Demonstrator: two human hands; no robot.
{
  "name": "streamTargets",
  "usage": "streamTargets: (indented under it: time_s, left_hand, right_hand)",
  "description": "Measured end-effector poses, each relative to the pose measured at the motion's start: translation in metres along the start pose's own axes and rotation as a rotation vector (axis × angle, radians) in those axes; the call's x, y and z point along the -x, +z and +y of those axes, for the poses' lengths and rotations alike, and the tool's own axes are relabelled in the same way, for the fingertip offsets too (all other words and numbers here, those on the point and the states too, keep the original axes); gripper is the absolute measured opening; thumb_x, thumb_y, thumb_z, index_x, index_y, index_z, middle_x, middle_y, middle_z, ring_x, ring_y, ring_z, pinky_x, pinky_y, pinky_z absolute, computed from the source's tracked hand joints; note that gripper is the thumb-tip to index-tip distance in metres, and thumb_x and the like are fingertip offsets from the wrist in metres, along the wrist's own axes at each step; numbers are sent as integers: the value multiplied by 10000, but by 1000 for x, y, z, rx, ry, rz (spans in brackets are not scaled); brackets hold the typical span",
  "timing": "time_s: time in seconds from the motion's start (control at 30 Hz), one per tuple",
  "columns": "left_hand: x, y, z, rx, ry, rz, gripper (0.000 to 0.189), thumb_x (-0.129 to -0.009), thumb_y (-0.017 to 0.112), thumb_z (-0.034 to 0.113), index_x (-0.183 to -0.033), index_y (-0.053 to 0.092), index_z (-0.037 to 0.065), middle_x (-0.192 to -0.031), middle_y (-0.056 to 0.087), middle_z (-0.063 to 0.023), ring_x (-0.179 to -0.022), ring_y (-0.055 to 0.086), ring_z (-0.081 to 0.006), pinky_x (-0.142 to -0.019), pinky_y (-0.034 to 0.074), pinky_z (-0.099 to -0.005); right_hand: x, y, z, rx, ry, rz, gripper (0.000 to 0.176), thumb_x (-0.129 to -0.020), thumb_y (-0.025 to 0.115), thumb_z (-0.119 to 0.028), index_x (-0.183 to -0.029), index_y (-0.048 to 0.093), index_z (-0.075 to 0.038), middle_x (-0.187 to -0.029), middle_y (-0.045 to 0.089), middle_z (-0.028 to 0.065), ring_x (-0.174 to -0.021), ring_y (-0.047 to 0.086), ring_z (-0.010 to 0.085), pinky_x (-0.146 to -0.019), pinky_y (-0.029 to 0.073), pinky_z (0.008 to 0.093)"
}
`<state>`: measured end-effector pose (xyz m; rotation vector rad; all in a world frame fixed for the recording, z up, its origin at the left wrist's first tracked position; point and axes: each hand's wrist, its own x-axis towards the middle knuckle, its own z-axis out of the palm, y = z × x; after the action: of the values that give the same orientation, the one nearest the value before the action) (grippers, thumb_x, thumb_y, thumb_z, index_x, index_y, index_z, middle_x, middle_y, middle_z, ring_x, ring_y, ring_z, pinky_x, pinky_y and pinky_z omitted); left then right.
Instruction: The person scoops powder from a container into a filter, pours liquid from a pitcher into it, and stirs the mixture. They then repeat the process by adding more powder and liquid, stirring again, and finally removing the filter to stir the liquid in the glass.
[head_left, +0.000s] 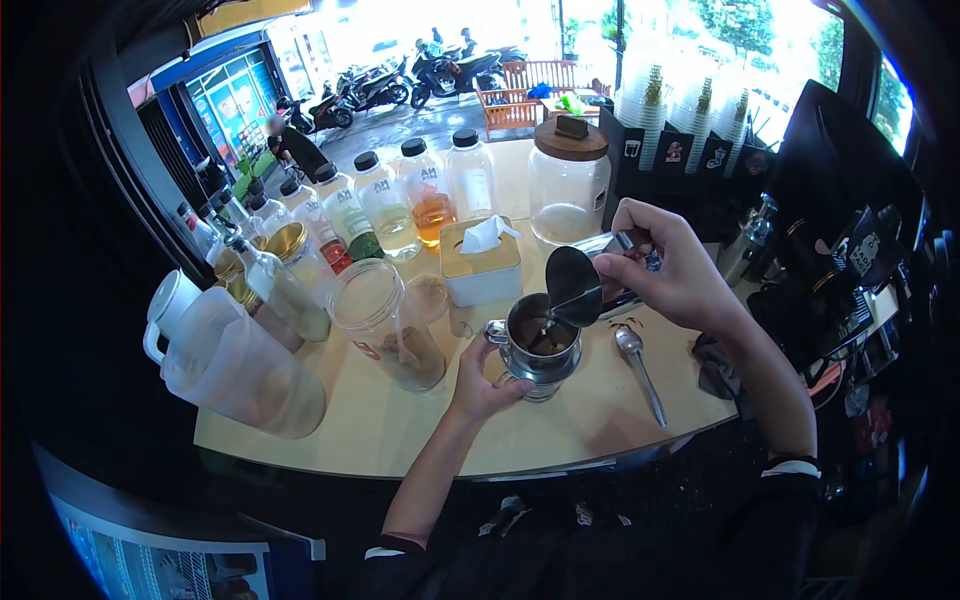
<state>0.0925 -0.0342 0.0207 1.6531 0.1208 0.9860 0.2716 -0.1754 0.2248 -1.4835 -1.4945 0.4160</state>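
My left hand [485, 385] is wrapped round the side and base of a metal coffee dripper [541, 350], which stands upright at the counter's front middle. Dark contents show inside it. My right hand [665, 262] grips a metal pitcher [612, 262] by its upper part, tilted to the left above the dripper. Its dark round lid [574, 287] hangs open over the dripper's rim, and a thin stream of liquid falls into the cup. A metal spoon [640, 372] lies to the right of the dripper.
On the wooden counter [480, 450] stand a tissue box [483, 275], an open plastic jar [385, 325], a large pitcher [240, 360] and a wood-lidded jar [568, 185]. Several syrup bottles [433, 200] line the back. A dark cloth [715, 365] lies at the right edge.
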Motion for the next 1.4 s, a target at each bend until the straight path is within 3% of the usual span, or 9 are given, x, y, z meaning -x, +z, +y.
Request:
streamTargets:
  time_s: [0.2, 0.33, 0.4, 0.6, 0.8, 1.03, 1.2, 1.23, 1.4]
  left_hand:
    - [1, 0, -2, 5, -4, 1, 829, -599, 839, 375, -1257, 500, 2, -1165, 600, -99, -1136, 544, -203, -1019, 360, -373]
    - [1, -1, -3, -2, -9, -5, 846, -595, 843, 370, -1270, 492, 1, -1177, 596, -101, -1147, 541, -206, -1028, 355, -376]
    - [1, -1, -3, 3, -24, -2, 848, -591, 842, 385, -1266, 497, 5, -1173, 599, -100, -1142, 544, -206, -1022, 358, -376]
    - [0, 0, -1, -12, -25, 7, 788, -591, 833, 413, -1206, 532, 23, -1132, 609, -84, -1117, 553, -202, -1015, 359, -372]
    - [1, 1, 0, 2, -41, 21, 772, -595, 831, 421, -1190, 538, 27, -1122, 610, -79, -1110, 556, -201, -1014, 362, -374]
    - [1, 0, -3, -2, -40, 21, 802, -589, 841, 437, -1202, 529, 26, -1134, 603, -80, -1112, 557, -204, -1014, 364, -379]
    - [1, 0, 0, -4, -25, 21, 824, -585, 848, 436, -1218, 520, 22, -1154, 594, -82, -1117, 551, -204, -1013, 363, -375]
    - [1, 0, -1, -3, -24, 19, 824, -585, 848, 436, -1218, 520, 22, -1154, 594, -82, -1117, 551, -204, -1013, 363, -375]
    - [2, 1, 1, 17, -68, 26, 826, -589, 846, 440, -1219, 520, 16, -1154, 592, -79, -1117, 546, -200, -1014, 358, -371]
  right_hand:
    - [0, -6, -4, 207, -75, 12, 280, -856, 672, -142, -763, 429, -38, -673, 398, -32, -639, 518, 15, -545, 436, 173]
    - [-2, -2, 0, 115, -23, 3, 269, -860, 664, -130, -767, 430, -37, -681, 391, -32, -643, 521, 18, -549, 451, 175]
    - [-3, 2, 2, 69, -8, 21, 271, -843, 663, -82, -799, 407, -8, -614, 386, -21, -596, 407, 24, -499, 390, 229]
    - [-8, 8, -5, 91, -17, 9, 250, -847, 657, -79, -829, 426, 13, -638, 490, 26, -640, 496, 27, -525, 424, 241]
    - [-10, 9, -11, 160, -44, 39, 235, -849, 661, -88, -785, 447, -17, -674, 370, -23, -626, 414, 29, -531, 388, 200]
    - [-6, 3, 0, 90, -46, 70, 253, -861, 643, -69, -795, 409, 4, -641, 440, 4, -648, 501, 24, -526, 424, 233]
    - [-2, -12, 54, -146, -33, 213, 244, -869, 651, -83, -779, 430, -32, -648, 394, -65, -629, 481, -1, -542, 458, 211]
    - [3, -10, 55, -349, 33, 225, 235, -867, 661, -96, -776, 450, -49, -663, 456, -53, -632, 483, 0, -551, 468, 198]
    - [21, 7, 122, -500, 151, 339, 187, -870, 649, -101, -789, 485, -65, -694, 583, 26, -598, 567, 84, -516, 436, 213]
